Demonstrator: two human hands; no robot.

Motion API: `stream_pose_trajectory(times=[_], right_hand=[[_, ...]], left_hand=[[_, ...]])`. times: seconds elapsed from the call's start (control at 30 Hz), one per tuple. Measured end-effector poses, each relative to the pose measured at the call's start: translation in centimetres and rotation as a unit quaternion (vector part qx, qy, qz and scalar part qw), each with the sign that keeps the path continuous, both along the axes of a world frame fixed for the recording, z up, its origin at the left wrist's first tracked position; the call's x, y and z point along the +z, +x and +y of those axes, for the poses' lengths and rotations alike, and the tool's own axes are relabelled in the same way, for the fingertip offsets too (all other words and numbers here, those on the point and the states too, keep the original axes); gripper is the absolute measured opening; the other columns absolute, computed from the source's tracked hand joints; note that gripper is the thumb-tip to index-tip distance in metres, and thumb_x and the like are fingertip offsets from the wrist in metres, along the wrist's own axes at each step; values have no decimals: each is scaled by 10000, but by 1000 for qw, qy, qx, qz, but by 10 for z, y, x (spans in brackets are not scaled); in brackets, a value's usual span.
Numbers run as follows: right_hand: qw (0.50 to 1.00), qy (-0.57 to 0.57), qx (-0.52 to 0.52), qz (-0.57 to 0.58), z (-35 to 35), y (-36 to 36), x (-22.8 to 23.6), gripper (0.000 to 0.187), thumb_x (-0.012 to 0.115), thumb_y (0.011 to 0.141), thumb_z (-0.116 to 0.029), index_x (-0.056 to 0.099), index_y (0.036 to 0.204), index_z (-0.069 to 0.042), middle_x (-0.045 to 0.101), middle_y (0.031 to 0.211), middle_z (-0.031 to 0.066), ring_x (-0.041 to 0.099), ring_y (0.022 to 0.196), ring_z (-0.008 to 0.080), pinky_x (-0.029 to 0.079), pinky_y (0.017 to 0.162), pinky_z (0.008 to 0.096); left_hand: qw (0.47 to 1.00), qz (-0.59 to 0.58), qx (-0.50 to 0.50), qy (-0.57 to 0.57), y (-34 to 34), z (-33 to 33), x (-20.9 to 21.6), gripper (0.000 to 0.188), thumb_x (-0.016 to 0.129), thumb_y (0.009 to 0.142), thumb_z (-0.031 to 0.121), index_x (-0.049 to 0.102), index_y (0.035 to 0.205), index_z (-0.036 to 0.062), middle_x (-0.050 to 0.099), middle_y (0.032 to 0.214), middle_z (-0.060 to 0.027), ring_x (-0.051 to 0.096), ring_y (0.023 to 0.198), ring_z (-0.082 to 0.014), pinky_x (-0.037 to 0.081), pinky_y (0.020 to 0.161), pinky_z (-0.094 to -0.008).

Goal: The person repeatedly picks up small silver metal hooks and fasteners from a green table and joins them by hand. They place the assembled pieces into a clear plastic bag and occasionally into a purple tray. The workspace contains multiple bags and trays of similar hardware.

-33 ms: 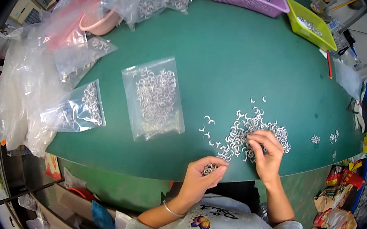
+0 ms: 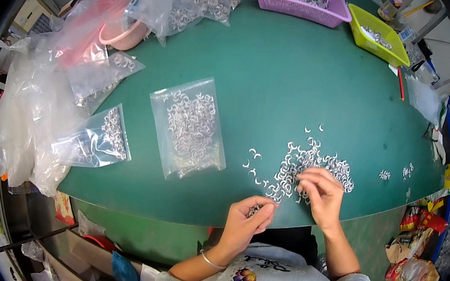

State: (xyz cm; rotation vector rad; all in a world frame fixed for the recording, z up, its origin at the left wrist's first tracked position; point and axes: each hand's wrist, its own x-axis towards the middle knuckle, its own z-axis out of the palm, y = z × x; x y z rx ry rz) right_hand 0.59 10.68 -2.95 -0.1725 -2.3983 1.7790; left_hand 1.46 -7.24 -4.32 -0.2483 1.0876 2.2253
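Left hand point(image 2: 243, 221) curled round silvery crescents point(image 2: 254, 210), right hand point(image 2: 326, 202) — half-closed (grip unclear) — over the pile point(image 2: 339, 168)

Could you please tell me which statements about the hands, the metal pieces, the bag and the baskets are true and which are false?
1. The left hand holds small metal pieces. True.
2. The green basket stands to the right of the purple basket. True.
3. The right hand is inside the purple basket. False: it is at the pile of metal pieces.
4. The clear bag lying left of the pile is empty. False: it contains many metal pieces.
5. The purple basket holds metal pieces. True.
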Motion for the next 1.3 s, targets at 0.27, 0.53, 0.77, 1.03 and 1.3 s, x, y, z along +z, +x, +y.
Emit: stream_pose_trajectory(times=[0.27, 0.53, 0.77, 1.03, 1.3], right_hand=[[963, -247, 80, -70, -10, 7, 4, 84, 640, 733, 86, 631, 806, 45, 599, 829, 96, 570, 674, 124, 469, 589, 230], [983, -143, 108, -23, -3, 6, 9, 98, 684, 704, 35, 667, 793, -3, 562, 792, 41, 526, 718, 106, 425, 649, 231], [978, -119, 167, -49, 15, -2, 26, 97, 661, 740, 6, 685, 828, -28, 590, 778, 48, 546, 728, 117, 425, 638, 233], [981, -153, 116, 6, 42, -19, 29, 173, 658, 790, -65, 602, 944, -10, 610, 798, 30, 557, 728, 74, 466, 654, 225], [989, -65, 130, 2, 71, -45, 26, 146, 630, 820, -116, 570, 900, -9, 585, 732, 55, 556, 668, 134, 455, 603, 261]], left_hand=[[991, 79, 35, -100, -3, 12, 3, 197, 595, 823, 17, 590, 1017, -15, 505, 729, 22, 384, 553, -12, 274, 448, -153], [965, 196, 4, -172, -6, 16, 4, 178, 643, 787, 27, 634, 962, -6, 572, 769, 18, 439, 582, -11, 345, 476, -152], [979, 112, -136, -103, -27, 18, 13, 177, 638, 806, 63, 615, 966, -10, 536, 721, 21, 413, 566, -20, 302, 481, -154], [996, 5, -94, -2, -60, 53, 43, 171, 576, 858, 66, 597, 1010, -9, 502, 689, 7, 393, 554, -43, 276, 473, -171], [994, 80, -31, -72, -77, 86, 30, 141, 585, 838, 24, 610, 972, -13, 532, 680, -8, 410, 532, -38, 289, 453, -174]])
